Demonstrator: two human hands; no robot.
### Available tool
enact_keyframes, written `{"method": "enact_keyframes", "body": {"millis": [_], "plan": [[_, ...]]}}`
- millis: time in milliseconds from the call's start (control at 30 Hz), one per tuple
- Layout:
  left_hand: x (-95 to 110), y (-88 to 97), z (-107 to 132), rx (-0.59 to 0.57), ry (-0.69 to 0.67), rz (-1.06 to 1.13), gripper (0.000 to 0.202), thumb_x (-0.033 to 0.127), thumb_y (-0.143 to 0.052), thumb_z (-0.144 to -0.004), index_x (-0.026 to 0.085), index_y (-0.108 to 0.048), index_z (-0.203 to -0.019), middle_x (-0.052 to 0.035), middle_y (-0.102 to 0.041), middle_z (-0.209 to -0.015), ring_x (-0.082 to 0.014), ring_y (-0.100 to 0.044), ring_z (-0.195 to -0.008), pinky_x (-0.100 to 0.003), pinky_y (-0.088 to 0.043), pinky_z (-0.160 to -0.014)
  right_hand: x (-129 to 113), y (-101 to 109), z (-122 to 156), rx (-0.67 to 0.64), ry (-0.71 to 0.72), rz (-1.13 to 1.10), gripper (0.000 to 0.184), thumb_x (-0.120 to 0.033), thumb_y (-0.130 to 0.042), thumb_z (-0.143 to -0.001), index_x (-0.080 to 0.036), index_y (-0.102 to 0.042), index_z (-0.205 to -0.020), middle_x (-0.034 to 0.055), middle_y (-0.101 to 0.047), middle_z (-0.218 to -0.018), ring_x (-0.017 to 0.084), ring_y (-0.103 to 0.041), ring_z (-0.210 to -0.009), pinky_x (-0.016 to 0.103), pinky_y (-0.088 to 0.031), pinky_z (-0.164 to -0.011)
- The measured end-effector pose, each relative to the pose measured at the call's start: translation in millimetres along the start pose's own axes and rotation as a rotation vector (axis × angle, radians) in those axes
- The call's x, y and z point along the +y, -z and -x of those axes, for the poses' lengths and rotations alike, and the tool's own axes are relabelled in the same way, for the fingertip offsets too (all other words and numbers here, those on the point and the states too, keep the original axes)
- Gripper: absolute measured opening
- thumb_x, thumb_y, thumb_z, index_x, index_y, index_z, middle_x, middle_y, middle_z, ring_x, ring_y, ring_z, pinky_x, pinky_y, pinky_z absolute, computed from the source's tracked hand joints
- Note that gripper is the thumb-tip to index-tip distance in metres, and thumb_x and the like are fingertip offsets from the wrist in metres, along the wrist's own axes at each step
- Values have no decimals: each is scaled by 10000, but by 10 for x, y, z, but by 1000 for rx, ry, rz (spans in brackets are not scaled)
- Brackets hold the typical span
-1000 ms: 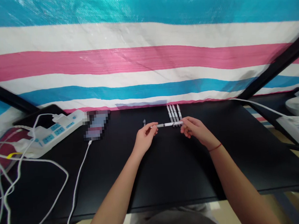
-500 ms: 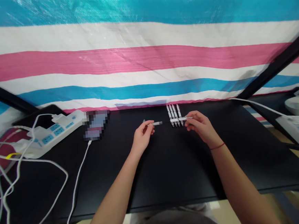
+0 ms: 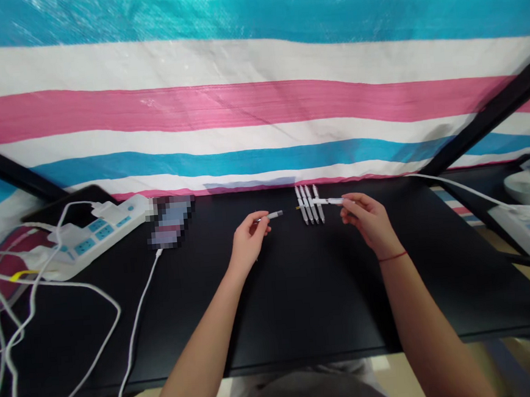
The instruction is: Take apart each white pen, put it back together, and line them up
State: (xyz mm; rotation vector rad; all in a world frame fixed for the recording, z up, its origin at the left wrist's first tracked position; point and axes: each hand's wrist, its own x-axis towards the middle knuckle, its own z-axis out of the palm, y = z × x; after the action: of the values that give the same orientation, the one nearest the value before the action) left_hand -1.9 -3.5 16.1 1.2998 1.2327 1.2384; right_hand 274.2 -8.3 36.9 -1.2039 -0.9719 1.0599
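While right fingers [image 3: 352, 206] pinch pen barrel [image 3: 332, 201], axis crosswise, tip [image 3: 298, 207] leftward

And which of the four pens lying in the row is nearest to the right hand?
The rightmost pen: it lies closest to the right hand, and a wider gap separates it from the other three pens.

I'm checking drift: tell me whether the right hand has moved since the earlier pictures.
Yes: the right hand has moved rightward, farther from the row of pens.
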Motion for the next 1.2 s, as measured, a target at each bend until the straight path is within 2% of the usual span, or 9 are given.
{"method": "enact_keyframes", "body": {"millis": [233,500,933,1200], "plan": [[-14,-4,-12,-8,-7,20,367,442,-638,-789,171,-649,-1036,-60,-677,-886,-139,-632,-729,-276,-514,-690,-17,-3,18,2,67,7,284,-381,-720,-742,-226,-651,-970,-4,-610,-766,128,-619,-651,228,-495,-532],[59,-50,26,-21,113,169,395,445,-688,-741,150,-636,-999,-66,-678,-874,-122,-618,-683,-273,-512,-667,-34,-38,46,-20,124,40,273,-370,-695,-774,-228,-646,-1002,6,-621,-750,151,-639,-670,261,-516,-559],[37,-50,16,-44,85,131,369,440,-685,-743,153,-635,-970,-49,-673,-839,-120,-609,-670,-279,-505,-675,-48,-69,75,-72,136,53,282,-389,-701,-772,-226,-654,-998,13,-637,-746,160,-646,-677,270,-518,-561],[-3,-64,34,-91,16,43,330,434,-642,-788,178,-661,-995,-48,-680,-842,-148,-627,-746,-282,-492,-707,-19,-190,126,-160,146,129,295,-420,-683,-786,-220,-653,-1001,15,-655,-701,169,-634,-658,295,-514,-567]]}}
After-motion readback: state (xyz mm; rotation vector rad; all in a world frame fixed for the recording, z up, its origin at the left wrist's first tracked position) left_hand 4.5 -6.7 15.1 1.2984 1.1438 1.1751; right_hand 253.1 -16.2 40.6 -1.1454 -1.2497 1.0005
